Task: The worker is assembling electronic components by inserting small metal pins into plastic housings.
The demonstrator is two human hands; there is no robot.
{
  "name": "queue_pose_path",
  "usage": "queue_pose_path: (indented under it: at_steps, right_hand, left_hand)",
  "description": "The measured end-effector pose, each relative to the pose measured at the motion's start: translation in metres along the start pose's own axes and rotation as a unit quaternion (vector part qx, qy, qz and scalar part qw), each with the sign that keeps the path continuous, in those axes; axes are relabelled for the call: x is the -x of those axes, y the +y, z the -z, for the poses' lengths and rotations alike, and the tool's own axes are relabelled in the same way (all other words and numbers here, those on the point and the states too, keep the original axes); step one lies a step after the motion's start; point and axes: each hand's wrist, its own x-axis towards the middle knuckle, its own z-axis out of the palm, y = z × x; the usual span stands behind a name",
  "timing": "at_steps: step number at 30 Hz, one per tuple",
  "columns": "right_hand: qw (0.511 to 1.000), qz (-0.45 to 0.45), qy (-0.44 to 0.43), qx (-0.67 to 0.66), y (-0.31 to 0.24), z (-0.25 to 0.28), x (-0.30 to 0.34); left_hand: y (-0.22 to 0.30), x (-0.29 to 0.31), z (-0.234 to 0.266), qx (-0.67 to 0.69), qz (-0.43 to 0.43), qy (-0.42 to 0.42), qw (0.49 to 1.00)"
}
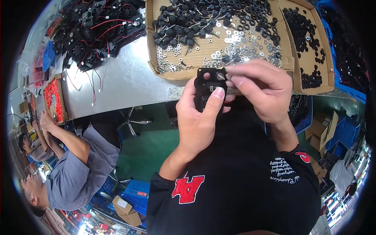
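Note:
My left hand (197, 127) grips a small black plastic housing (200, 85) in front of the table edge, its thumb pressed on the face. A round hole and a threaded metal shaft (220, 76) show at the housing's upper end. Beside that shaft, the thumb and forefinger of my right hand (270, 88) are closed together; whatever they pinch is too small or hidden to make out. Just beyond both hands lies a shallow cardboard tray (172, 75) with black knob-like parts on metal shafts (186, 19), black rings, metal washers (235, 37) and small nuts (170, 64).
A second cardboard tray (328, 74) with small black rings adjoins on the right. Black fan assemblies (82, 51) with red and black wires are heaped on the metal table (125, 78) at left. A co-worker in a grey shirt (84, 166) sits at the left by a box of red pieces (55, 98).

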Motion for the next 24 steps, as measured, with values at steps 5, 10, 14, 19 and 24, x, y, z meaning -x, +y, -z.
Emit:
queue_pose_path:
  at_steps: [5, 10, 14, 19, 24]
  right_hand:
    - [0.968, 0.124, -0.059, 0.212, -0.001, 0.005, -0.005]
    - [0.962, 0.145, -0.073, 0.219, 0.006, 0.003, -0.005]
    - [0.967, 0.143, -0.069, 0.200, 0.014, 0.005, -0.004]
    - [0.961, 0.156, -0.058, 0.223, 0.010, 0.005, -0.007]
    - [0.942, 0.210, -0.052, 0.255, 0.009, 0.006, -0.007]
  left_hand:
    - [-0.001, 0.000, 0.000, -0.008, -0.003, 0.004, 1.000]
    - [-0.002, -0.001, 0.001, -0.018, -0.003, 0.010, 1.000]
    - [-0.002, 0.000, 0.000, -0.013, 0.003, 0.008, 1.000]
    - [0.001, 0.001, -0.001, -0.009, 0.010, 0.009, 1.000]
    - [-0.003, 0.000, 0.000, -0.015, -0.003, 0.008, 1.000]
